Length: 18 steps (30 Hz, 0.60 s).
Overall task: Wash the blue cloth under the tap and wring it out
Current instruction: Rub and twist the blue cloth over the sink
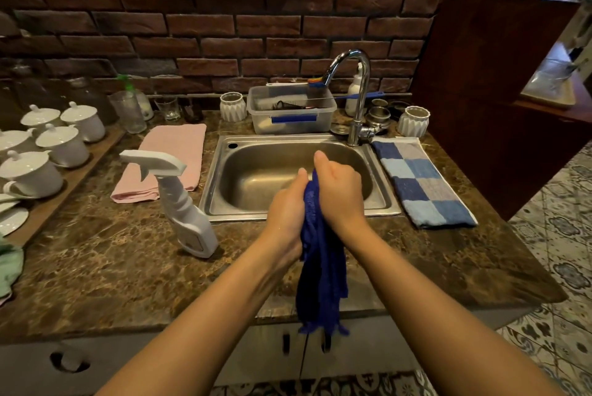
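A brown marble counter [96, 254] holds a steel sink [224, 177] with a chrome tap [360, 88] at its back right corner. Both hands are clamped on the blue cloth [322, 267] over the sink's front rim: left hand [286, 206] and right hand [339, 193] squeeze its top, and the rest hangs down past the counter edge.

Both bare forearms rise from the bottom of the frame and converge at its centre. The left hand [286, 208] and right hand [339, 192] are fisted side by side, thumbs pointing up, clenched around the blue cloth [322, 267].
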Each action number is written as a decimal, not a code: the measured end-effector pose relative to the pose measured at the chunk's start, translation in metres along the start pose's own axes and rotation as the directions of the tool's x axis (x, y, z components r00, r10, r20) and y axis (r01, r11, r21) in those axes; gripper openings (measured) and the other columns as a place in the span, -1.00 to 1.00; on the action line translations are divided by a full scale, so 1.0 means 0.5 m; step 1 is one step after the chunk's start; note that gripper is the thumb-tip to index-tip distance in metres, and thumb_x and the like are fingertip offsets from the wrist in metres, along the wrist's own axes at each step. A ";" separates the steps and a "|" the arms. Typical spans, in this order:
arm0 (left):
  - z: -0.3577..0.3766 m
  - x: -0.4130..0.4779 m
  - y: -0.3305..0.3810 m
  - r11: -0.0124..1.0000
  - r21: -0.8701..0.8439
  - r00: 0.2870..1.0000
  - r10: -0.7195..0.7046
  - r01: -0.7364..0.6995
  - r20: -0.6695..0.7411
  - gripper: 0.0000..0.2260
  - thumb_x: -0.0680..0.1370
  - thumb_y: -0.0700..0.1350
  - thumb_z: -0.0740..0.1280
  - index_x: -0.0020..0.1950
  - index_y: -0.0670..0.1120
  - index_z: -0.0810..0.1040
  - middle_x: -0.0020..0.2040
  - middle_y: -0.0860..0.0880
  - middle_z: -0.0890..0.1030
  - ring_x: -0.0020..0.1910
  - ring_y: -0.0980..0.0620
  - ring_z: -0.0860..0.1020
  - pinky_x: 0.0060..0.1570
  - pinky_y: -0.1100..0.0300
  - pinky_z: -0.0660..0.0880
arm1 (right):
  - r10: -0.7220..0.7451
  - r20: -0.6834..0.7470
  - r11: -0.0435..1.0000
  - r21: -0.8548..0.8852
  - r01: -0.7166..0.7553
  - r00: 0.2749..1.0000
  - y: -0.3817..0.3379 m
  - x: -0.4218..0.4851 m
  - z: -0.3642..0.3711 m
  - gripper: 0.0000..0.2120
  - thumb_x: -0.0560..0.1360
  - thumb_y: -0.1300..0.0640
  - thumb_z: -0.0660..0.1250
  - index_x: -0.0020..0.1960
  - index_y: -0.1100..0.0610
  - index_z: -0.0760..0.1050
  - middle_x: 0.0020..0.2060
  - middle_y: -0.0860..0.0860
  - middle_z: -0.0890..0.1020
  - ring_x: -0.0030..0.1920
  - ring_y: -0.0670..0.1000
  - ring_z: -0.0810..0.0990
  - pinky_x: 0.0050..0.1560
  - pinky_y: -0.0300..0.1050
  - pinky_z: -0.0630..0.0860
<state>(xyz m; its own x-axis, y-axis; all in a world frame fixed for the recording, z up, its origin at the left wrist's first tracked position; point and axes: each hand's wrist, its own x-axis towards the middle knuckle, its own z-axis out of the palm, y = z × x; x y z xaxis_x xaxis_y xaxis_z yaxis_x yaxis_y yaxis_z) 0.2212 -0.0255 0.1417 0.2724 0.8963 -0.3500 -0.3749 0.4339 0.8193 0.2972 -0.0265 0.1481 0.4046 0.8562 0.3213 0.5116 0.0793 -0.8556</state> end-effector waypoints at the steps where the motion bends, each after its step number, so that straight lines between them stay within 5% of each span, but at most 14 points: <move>1: -0.003 0.004 0.007 1.000 -0.011 1.000 0.005 -0.005 -0.016 -0.68 0.61 -0.01 0.18 -0.25 -0.12 0.56 -0.48 0.01 0.62 -0.45 0.13 0.60 -0.33 0.22 0.50 | -0.040 0.014 0.999 -0.007 0.040 0.999 -0.003 -0.015 0.004 -0.50 0.61 0.03 0.07 -0.51 0.03 0.28 -0.55 -0.05 0.36 -0.46 -0.03 0.35 -0.32 0.00 0.33; 4: -0.005 0.010 0.017 0.999 -0.022 0.996 0.022 -0.024 -0.082 -0.61 0.61 -0.07 0.18 -0.42 -0.11 0.43 -0.63 0.07 0.46 -0.59 0.17 0.47 -0.55 0.38 0.40 | -0.169 0.047 0.969 -0.174 0.175 0.984 -0.010 -0.064 0.024 -0.49 0.59 0.00 0.05 -0.54 0.03 0.22 -0.60 -0.10 0.29 -0.54 -0.13 0.28 -0.45 -0.22 0.14; 6: 0.002 0.009 0.011 0.999 -0.042 0.997 0.004 -0.007 -0.075 -0.58 0.61 -0.08 0.19 -0.46 -0.09 0.47 -0.62 0.05 0.46 -0.50 0.12 0.47 -0.53 0.35 0.41 | -0.166 0.010 0.967 -0.194 0.165 0.986 -0.011 -0.049 0.027 -0.50 0.58 -0.02 0.05 -0.51 0.10 0.34 -0.57 -0.03 0.37 -0.50 -0.02 0.36 -0.40 -0.13 0.21; 12: 0.014 -0.008 0.007 0.995 -0.052 0.994 -0.080 0.084 0.079 -0.74 0.61 -0.05 0.19 -0.06 -0.18 0.58 -0.32 -0.07 0.67 -0.24 0.00 0.61 -0.17 0.16 0.55 | 0.045 -0.032 0.995 0.095 -0.041 0.998 0.027 0.040 -0.001 -0.49 0.60 0.09 0.12 -0.54 0.05 0.23 -0.56 -0.03 0.31 -0.47 -0.03 0.28 -0.28 -0.03 0.24; 15: 0.007 -0.011 0.021 0.996 -0.013 0.988 -0.087 0.089 0.126 -0.75 0.60 -0.04 0.21 -0.05 -0.17 0.58 -0.29 -0.07 0.66 -0.25 0.00 0.62 -0.21 0.16 0.57 | 0.099 -0.001 0.966 0.241 -0.096 0.995 0.037 0.022 -0.002 -0.52 0.59 0.06 0.14 -0.51 0.05 0.30 -0.54 0.00 0.36 -0.43 0.01 0.34 -0.28 0.06 0.34; 18: -0.003 0.003 0.032 0.995 -0.008 0.994 -0.095 0.096 0.049 -0.73 0.60 -0.04 0.22 -0.19 -0.15 0.56 -0.42 -0.03 0.62 -0.39 0.06 0.60 -0.34 0.23 0.55 | -0.024 0.021 0.982 0.190 0.020 0.999 0.030 -0.027 0.001 -0.53 0.59 0.03 0.10 -0.45 0.14 0.42 -0.52 0.09 0.43 -0.45 0.11 0.42 -0.30 0.15 0.42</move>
<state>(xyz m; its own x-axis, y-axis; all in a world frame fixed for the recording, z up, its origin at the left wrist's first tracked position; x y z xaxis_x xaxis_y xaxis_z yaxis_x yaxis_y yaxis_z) 0.2144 -0.0169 0.1534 0.3502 0.8452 -0.4037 -0.3538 0.5184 0.7785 0.2990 -0.0364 0.1308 0.3761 0.8646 0.3332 0.3663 0.1915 -0.9106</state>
